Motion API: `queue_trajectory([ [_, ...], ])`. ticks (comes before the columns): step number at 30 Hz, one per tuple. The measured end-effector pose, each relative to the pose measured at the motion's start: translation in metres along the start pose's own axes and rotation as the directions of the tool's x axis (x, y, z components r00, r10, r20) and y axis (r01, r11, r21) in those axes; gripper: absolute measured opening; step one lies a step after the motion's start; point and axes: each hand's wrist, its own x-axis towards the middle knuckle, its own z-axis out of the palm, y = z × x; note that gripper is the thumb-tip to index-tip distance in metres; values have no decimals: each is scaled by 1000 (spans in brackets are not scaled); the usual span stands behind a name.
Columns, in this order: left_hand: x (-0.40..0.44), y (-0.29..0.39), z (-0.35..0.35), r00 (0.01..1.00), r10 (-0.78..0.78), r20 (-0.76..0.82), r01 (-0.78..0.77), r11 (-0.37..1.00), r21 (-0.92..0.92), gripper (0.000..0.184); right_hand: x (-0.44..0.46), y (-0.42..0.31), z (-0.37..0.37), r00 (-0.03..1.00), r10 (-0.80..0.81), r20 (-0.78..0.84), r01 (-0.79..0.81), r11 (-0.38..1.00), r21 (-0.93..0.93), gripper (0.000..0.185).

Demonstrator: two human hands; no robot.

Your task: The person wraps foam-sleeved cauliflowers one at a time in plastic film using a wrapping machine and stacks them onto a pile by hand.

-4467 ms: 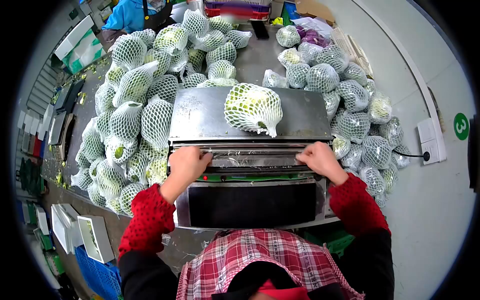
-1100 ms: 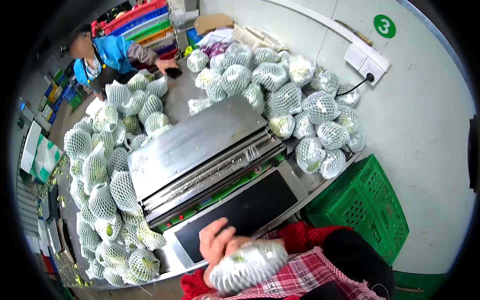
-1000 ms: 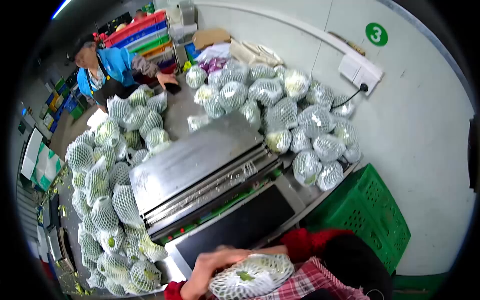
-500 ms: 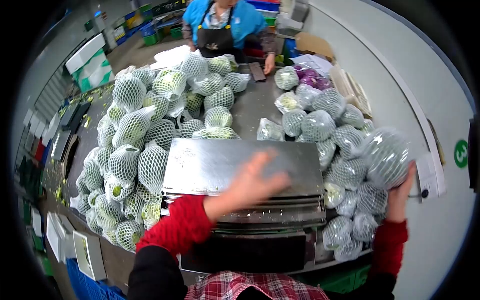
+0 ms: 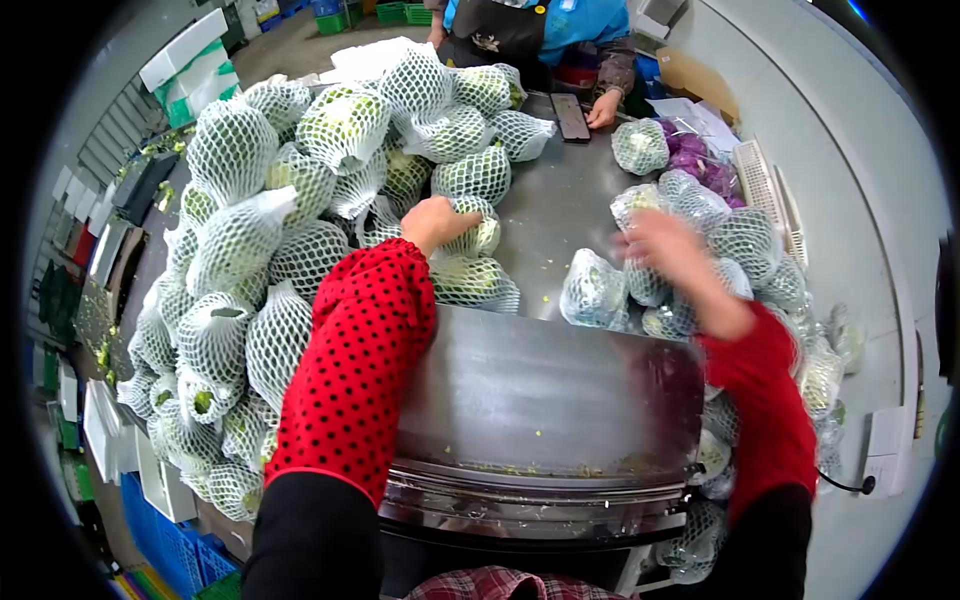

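My left hand [image 5: 440, 222] is closed over a cabbage in a white foam net [image 5: 478, 235] at the front of the netted pile. More netted cabbages [image 5: 240, 240] are heaped on the left. My right hand [image 5: 675, 255], smeared by motion, is over the film-wrapped vegetables [image 5: 745, 242] on the right; its fingers look stretched out and nothing shows in them. Just left of it lies a wrapped pale vegetable [image 5: 594, 288]. Between my forearms stands a machine with a flat steel top [image 5: 550, 390], scattered with small green bits.
Across the steel table [image 5: 545, 190] a person in a blue top and dark apron [image 5: 500, 35] rests a hand near a phone [image 5: 570, 117]. Purple vegetables [image 5: 700, 160] and a cream plastic basket [image 5: 762, 185] are at the back right, along the wall.
My left hand has moved from above the steel top to the netted pile and taken hold of a cabbage. My right hand has let go of a wrapped vegetable and swung inward. The view has shifted.
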Motion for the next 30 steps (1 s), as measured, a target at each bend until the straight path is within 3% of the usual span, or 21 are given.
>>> queue_trajectory([
  [1, 8, -6, 6, 1000, -16, -11, 16, 1000, -17, 78, 40, 17, 72, 980, 181, -79, -195, 949, -249, 48],
  [2, 13, -10, 4, 999, -33, -29, 32, 999, -30, 76, 85, 52, 108, 974, 224, -37, -224, 923, -312, 62],
  [3, 9, -8, 2, 997, -48, -53, 46, 998, -36, 76, 107, 73, 148, 965, 217, -150, -244, 951, -189, 64],
  [5, 18, -21, 9, 984, -6, -178, -17, 992, -127, 68, 141, 69, 182, 979, 203, 5, -202, 974, -103, 63],
  [6, 32, -34, 16, 985, -12, -175, -32, 968, -249, 66, 136, 49, 182, 997, 34, 63, 0, 881, -472, 60],
  [7, 29, -33, 10, 986, 16, -166, -63, 956, -286, 59, 121, 35, 181, 994, -37, 104, 81, 889, -451, 57],
  [8, 13, -25, -2, 977, 10, -212, -95, 915, -392, 57, 107, 33, 179, 954, -297, 40, 269, 792, -548, 53],
  [10, -17, -5, -31, 925, -3, -380, -233, 787, -572, 52, 81, 8, 177, 739, -673, 29, 521, 544, -657, 49],
  [11, -22, -2, -37, 932, -6, -361, -277, 630, -725, 57, 59, -15, 175, 635, -771, 40, 592, 453, -667, 50],
  [13, -95, 32, -84, 970, 101, -220, -239, 270, -933, 45, 8, -77, 175, 572, -811, 126, 596, 305, -743, 48],
  [15, -142, 38, -102, 974, 221, -50, -112, 277, -954, 49, -38, -109, 178, 512, -833, 209, 623, 193, -758, 50],
  [17, -191, 31, -99, 969, 249, 6, -116, 472, -874, 55, -88, -112, 178, 593, -761, 264, 635, 240, -734, 45],
  [19, -240, 24, -62, 989, 122, 87, -12, 643, -766, 62, -129, -78, 178, 686, -674, 274, 633, 366, -682, 43],
  [21, -270, 18, -42, 969, 176, 174, 37, 592, -805, 68, -147, -26, 178, 617, -729, 295, 695, 329, -639, 48],
  [23, -290, 16, -33, 952, 194, 239, 90, 566, -819, 70, -171, -40, 183, 694, -644, 321, 624, 315, -715, 47],
  [25, -293, 0, -29, 984, 155, 90, -36, 660, -751, 63, -198, -54, 182, 741, -650, 168, 526, 406, -747, 46],
  [26, -303, -16, -23, 954, 222, -202, -300, 656, -692, 53, -216, -55, 169, 709, -693, 134, 493, 351, -796, 41],
  [27, -321, -32, -28, 888, 243, -390, -432, 731, -529, 47, -238, -53, 152, 701, -707, 89, 505, 405, -763, 30],
  [28, -344, -49, -41, 883, 266, -388, -360, 912, -195, 48, -268, -46, 136, 822, -570, -6, 347, 508, -788, 16],
  [29, -363, -60, -48, 915, 258, -308, -229, 965, 129, 53, -291, -28, 124, 883, -463, -74, 164, 454, -876, 21],
  [30, -371, -73, -43, 918, 278, -282, -204, 943, 263, 56, -308, -17, 120, 950, -263, -166, -86, 292, -953, 39],
])
